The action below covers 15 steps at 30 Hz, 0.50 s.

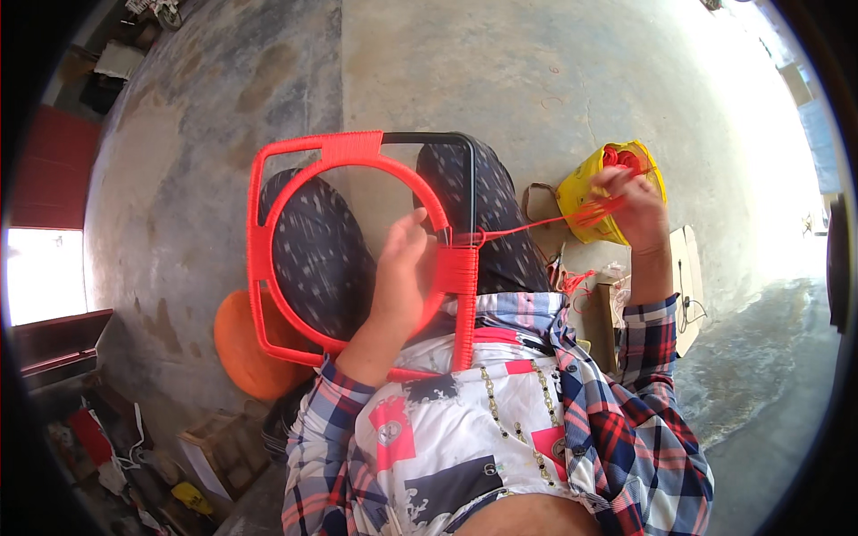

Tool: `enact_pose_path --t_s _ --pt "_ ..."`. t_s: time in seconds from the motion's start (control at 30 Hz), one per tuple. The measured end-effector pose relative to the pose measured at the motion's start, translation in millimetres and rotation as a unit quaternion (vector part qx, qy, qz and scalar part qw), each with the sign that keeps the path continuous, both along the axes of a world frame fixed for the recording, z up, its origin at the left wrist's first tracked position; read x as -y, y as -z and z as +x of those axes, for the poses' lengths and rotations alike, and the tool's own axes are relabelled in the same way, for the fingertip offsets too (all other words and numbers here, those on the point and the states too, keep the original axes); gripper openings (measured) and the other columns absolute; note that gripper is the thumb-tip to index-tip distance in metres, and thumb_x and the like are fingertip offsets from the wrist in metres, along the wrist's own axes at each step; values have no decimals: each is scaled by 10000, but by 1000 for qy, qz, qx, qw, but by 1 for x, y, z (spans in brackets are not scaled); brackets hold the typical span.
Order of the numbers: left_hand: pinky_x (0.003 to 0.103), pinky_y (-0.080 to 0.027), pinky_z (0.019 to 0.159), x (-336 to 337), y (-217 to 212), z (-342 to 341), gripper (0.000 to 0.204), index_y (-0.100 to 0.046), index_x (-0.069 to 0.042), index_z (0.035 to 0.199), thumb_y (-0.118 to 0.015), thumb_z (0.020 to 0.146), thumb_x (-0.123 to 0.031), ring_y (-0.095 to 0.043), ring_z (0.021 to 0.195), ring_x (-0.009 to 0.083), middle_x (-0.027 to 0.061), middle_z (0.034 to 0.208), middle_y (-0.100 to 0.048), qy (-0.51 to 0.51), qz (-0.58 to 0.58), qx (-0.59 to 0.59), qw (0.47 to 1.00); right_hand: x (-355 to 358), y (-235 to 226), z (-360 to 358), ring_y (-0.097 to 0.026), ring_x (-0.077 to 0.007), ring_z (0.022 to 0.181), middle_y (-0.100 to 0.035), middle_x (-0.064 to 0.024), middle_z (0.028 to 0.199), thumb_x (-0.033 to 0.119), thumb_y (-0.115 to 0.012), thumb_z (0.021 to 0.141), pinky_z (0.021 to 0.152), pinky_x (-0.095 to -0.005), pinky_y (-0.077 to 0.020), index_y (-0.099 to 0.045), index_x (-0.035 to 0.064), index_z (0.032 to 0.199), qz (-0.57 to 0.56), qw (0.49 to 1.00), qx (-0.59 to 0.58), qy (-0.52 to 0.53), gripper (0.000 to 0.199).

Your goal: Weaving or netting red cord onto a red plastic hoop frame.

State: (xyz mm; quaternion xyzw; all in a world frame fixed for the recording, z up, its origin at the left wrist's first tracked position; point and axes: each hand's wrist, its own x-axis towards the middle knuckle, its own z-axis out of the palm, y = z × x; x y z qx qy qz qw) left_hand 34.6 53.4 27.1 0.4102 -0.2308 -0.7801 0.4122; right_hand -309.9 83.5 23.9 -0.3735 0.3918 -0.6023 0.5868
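Observation:
A square frame (pixel 254 223) with a round ring (pixel 299 174) inside it rests over my lap. Red cord is wound round most of it; the upper right corner (pixel 470 165) is bare black. My left hand (pixel 404 268) grips the ring's right side, beside a thickly wrapped block (pixel 458 270). From the top of that block a red cord (pixel 536 223) runs taut to the right. My right hand (pixel 636 210), raised and slightly blurred, is closed on the cord in front of a yellow bucket (pixel 581 192).
More red cord (pixel 626 161) lies in the bucket. Near my right side are a cardboard box (pixel 608 326) and red scraps (pixel 572 281). An orange round seat or lid (pixel 250 348) is at my left, with a wooden crate (pixel 228 456) behind it. Concrete floor (pixel 447 71) spreads ahead.

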Motion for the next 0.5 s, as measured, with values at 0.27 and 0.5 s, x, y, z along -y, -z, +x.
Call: enact_pose_path --t_s 0.27,0.5 --pt "347 -490 873 2 -3 0 451 -447 -14 1277 -407 834 -88 -618 945 202 120 1052 -615 91 18 -85 992 0 19 72 -245 -35 402 -291 99 527 195 -489 952 374 -222 -200 -565 75 882 143 984 73 78 158" --pt "311 -498 864 1 0 -2 298 -519 27 1114 -418 859 -89 -637 912 186 122 1007 -633 80 45 -60 994 2 0 125 -442 -24 650 -509 73 703 224 -598 935 563 -208 -385 -638 27 984 160 963 -179 -122 207"
